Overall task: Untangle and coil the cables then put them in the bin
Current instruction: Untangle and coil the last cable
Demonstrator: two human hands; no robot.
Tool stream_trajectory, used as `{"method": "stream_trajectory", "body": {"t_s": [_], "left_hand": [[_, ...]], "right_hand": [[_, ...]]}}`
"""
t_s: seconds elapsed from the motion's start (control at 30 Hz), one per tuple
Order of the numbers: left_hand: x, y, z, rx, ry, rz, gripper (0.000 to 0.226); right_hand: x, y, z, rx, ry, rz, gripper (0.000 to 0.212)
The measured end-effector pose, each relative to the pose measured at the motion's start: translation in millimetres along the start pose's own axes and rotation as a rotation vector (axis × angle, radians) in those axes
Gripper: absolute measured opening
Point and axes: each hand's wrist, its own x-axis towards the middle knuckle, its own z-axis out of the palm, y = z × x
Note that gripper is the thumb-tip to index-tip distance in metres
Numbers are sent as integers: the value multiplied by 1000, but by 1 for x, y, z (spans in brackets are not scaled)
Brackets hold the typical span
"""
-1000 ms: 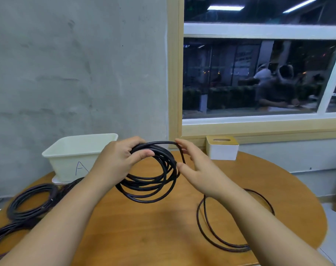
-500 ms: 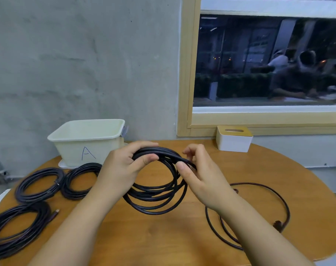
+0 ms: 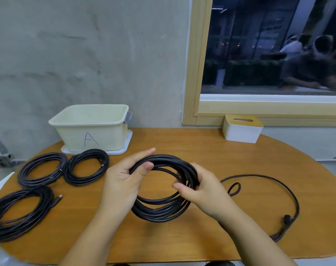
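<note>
Black cable coil [image 3: 159,210], partly hidden by both gripping hands [image 3: 123,181].

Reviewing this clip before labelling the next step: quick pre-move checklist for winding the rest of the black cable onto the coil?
1. Left hand grips the black cable coil at its top: ok.
2. Right hand pinches the coil's right side: ok.
3. Loose black tail on the round wooden table is fully wound: not ok, it lies uncoiled with a small kink loop.
4. Tail's plug end free of knots: cannot tell.
5. Cream plastic bin marked A has room inside: cannot tell, its interior is hidden.
6. Three finished black coils lie apart from the held coil: ok.
</note>
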Motion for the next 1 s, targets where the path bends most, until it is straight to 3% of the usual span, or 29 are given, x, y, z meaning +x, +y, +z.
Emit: {"method": "stream_trajectory", "body": {"t_s": [0.1, 0.2, 0.4, 0.5, 0.67, 0.87, 1.0], "left_hand": [[-3, -8, -3, -21, 41, -27, 48], [-4, -15, -7, -62, 39, -52, 50], [-8, -28, -17, -45, -141, -89, 58], [-7, -25, -21, 125, -186, -152, 24], [1, -17, -28, 724, -345, -103, 71], [7, 14, 1, 884, -540, 137, 78], [6, 7, 5, 727, -512, 135, 50]], "right_hand": [[-1, -2, 0, -4, -52, -31, 6], [-1, -7, 3, -86, -54, -50, 8], [2, -17, 1, -318, -83, -48, 11], [4, -22, -2, -424, -118, -40, 17], [11, -25, -2, -635, -142, -76, 22], [11, -26, 5, -801, -188, -208, 26], [6, -27, 4, -684, -71, -315, 35]]}}
